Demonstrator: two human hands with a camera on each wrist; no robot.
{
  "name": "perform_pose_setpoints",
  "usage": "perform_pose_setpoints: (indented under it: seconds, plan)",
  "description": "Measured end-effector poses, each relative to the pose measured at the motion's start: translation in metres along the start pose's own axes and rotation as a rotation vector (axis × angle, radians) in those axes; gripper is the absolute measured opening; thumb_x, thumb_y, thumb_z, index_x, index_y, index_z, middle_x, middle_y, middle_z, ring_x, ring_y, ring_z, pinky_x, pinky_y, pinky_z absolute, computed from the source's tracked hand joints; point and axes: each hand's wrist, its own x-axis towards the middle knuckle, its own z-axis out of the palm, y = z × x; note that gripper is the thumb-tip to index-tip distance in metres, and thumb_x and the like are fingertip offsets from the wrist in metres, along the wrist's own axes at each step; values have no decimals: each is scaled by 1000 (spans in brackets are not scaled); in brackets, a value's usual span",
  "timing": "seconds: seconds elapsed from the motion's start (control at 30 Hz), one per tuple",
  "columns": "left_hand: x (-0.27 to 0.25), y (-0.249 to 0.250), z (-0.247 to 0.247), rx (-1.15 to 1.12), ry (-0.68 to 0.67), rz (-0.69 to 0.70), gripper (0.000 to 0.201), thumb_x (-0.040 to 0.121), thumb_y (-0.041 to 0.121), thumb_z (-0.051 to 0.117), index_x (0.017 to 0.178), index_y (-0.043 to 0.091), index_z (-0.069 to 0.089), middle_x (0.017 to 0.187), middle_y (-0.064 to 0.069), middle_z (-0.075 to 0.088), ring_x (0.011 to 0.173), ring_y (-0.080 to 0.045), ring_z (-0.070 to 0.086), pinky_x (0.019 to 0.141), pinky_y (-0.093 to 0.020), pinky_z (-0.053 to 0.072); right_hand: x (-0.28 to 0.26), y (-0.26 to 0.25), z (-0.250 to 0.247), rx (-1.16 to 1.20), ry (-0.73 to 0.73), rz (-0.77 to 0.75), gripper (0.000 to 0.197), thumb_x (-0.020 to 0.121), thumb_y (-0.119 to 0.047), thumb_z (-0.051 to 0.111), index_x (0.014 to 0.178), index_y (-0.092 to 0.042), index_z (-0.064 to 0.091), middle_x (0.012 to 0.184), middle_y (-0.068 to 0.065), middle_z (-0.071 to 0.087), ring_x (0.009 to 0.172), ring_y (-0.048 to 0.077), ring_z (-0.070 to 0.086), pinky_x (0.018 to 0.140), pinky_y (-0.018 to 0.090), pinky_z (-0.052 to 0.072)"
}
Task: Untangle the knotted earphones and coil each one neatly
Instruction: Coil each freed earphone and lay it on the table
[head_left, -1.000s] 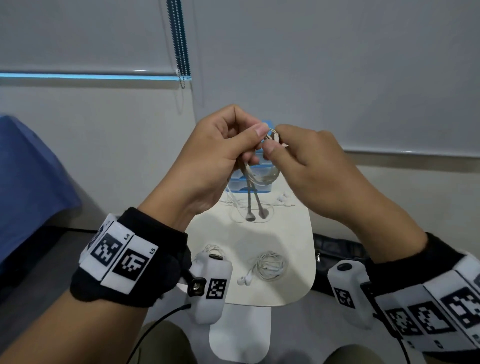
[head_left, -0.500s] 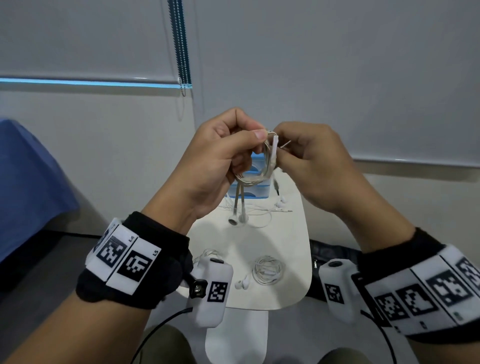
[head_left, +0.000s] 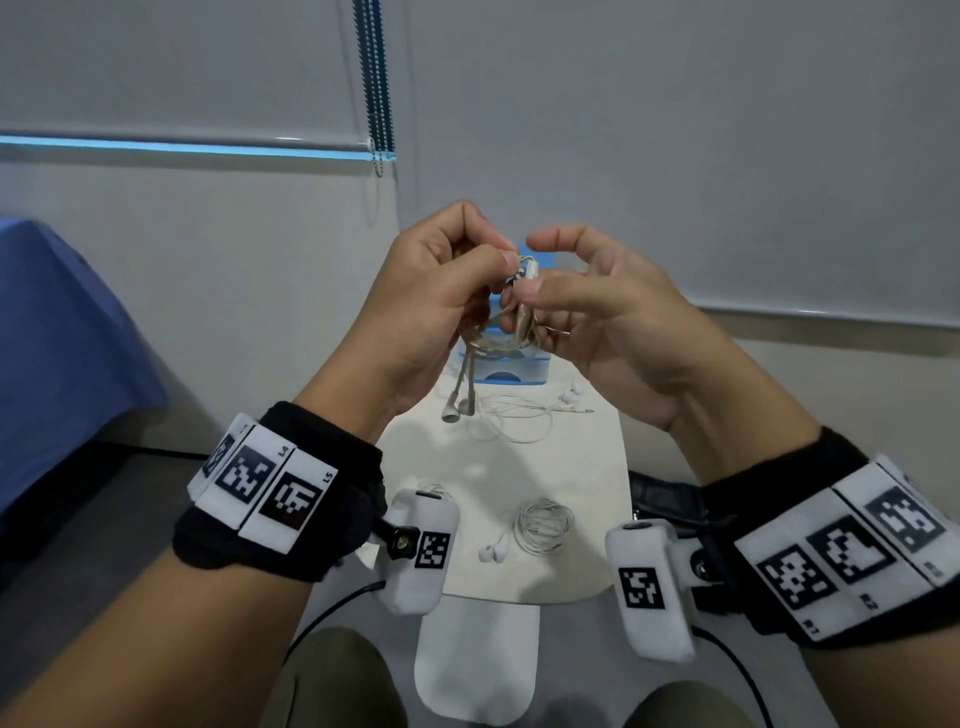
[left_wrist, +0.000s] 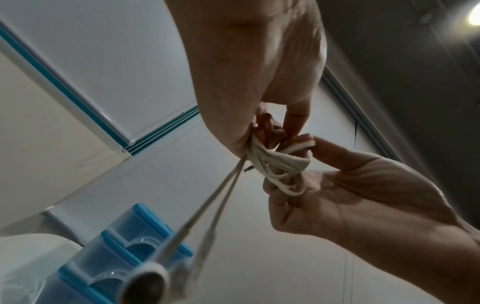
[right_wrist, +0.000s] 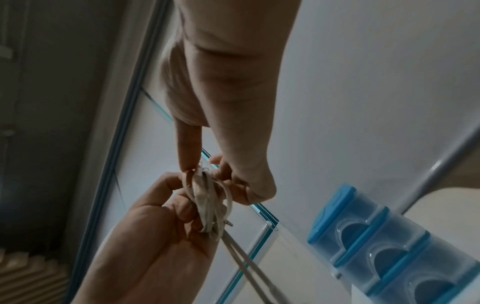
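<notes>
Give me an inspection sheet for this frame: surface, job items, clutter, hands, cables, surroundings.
Surface: small white table, partly hidden by the hands.
Job's things: held earphones looped in a coil, buds hanging below; coiled earphones near the table's front edge; loose earphones spread out at the far end; another white cable just shows behind the left wrist camera.
Clutter: blue plastic organiser at the far end.
Hands: left hand grips the held coil; right hand pinches it at the top, forefinger raised.
Cables: black leads from the wrist cameras.
Surroundings: roller blinds, bead chain, blue cloth at left, black bag at right.
</notes>
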Motion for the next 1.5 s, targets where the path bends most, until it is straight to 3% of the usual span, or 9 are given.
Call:
perform_pose_setpoints:
  seconds: [0.13, 0.27, 0.5, 0.63, 0.83, 1.0, 1.2, 1.33, 1.5]
  plan:
    - [-3, -3, 2, 18, -45, 10, 22, 98, -3, 54, 82, 11, 50, 61, -1, 62, 49, -7, 47, 51, -21, 33, 0, -1, -4, 140, -67, 145, 49, 88, 2, 60, 132, -12, 45, 81, 6, 66, 74, 18, 58, 76, 33, 42]
    - [-2, -6, 1, 74, -70, 26, 8, 95, 6, 60, 90, 12, 59, 73, -8, 54, 60, -17, 45, 55, -27, 34, -1, -3, -4, 76, -94, 135, 62, 76, -1, 67, 132, -12, 44, 85, 6, 64, 80, 21, 59, 79, 36, 43]
    - [1, -12, 4, 274, -21, 59, 23, 98, -1, 55, 96, 14, 73, 65, 2, 53, 52, -4, 47, 53, -16, 38, 2, -3, -3, -556, 61, -55, 47, 84, -2, 72, 113, -29, 46, 99, 32, 65, 79, 25, 60, 71, 46, 48]
    - [5, -16, 3, 382, 69, 78, 21, 96, 6, 60, 89, 20, 74, 70, 1, 62, 51, -2, 49, 53, -17, 40, 5, -1, -1, -977, 158, -215, 32, 92, -3, 61, 112, -28, 52, 74, 11, 68, 60, 20, 55, 55, 31, 47]
    - [7, -17, -6, 495, 19, 4, 6, 99, 24, 64, 94, 28, 67, 69, -4, 50, 55, -12, 40, 59, -33, 38, 1, -10, 3, -1414, 156, -276, 34, 91, -6, 56, 112, -32, 57, 89, 3, 66, 88, 27, 61, 72, 42, 53]
    - [1, -11, -8, 354, -111, -153, 19, 101, 7, 55, 84, 13, 58, 65, 1, 42, 48, -8, 33, 49, -23, 29, 1, -8, -7, -1617, 177, -509, 17, 96, -13, 63, 95, -28, 72, 80, -4, 59, 92, 24, 48, 78, 40, 39]
    - [-7, -26, -2, -35, -94, -231, 18, 105, 6, 51, 87, 8, 53, 66, -1, 47, 48, -9, 25, 45, -21, 22, 5, 20, -18, -938, 255, -352, 10, 89, -7, 74, 85, -15, 77, 73, -7, 71, 68, 5, 67, 67, 11, 47]
    - [-10, -36, 4, 25, -12, -121, 18, 105, 10, 54, 87, 11, 55, 64, 2, 54, 49, -9, 32, 47, -19, 29, 4, 28, -9, -357, 225, -114, 6, 90, 4, 70, 88, -1, 72, 83, 17, 77, 79, 28, 77, 76, 36, 63]
    - [-9, -40, 3, 238, 64, 48, 13, 104, 11, 59, 92, 7, 58, 72, 3, 65, 61, -5, 58, 57, -14, 44, 4, 27, -6, -9, 175, 39, 15, 90, 10, 61, 95, -3, 64, 85, 18, 72, 82, 31, 73, 72, 32, 57]
